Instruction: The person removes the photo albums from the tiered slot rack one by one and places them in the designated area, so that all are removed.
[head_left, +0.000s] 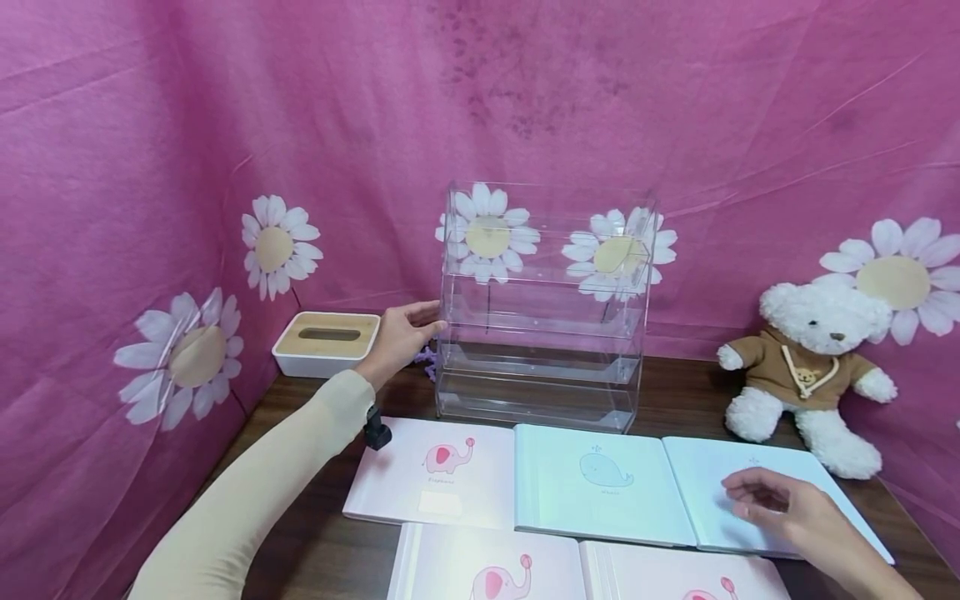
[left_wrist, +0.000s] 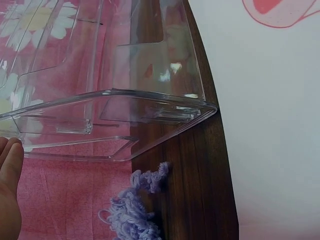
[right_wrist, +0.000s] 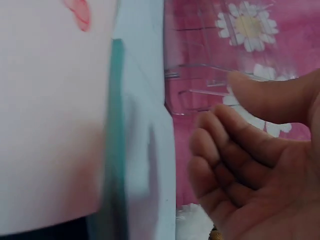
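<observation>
A clear acrylic tiered rack stands upright at the back of the dark wooden table. My left hand is at its left side, fingers extended along the side panel; in the left wrist view the fingertips lie right by the panel edge. Over the right-hand blue book hovers my right hand, fingers loosely bent and holding nothing. Beside that book lies another blue one with a whale, then a pink elephant book. Two more pink books lie in front, partly cut off.
Behind the left hand sits a white tissue box with a wooden lid. A purple yarn-like bundle lies beside the rack. At the right sits a white teddy bear in a brown hoodie. A pink flowered cloth hangs behind.
</observation>
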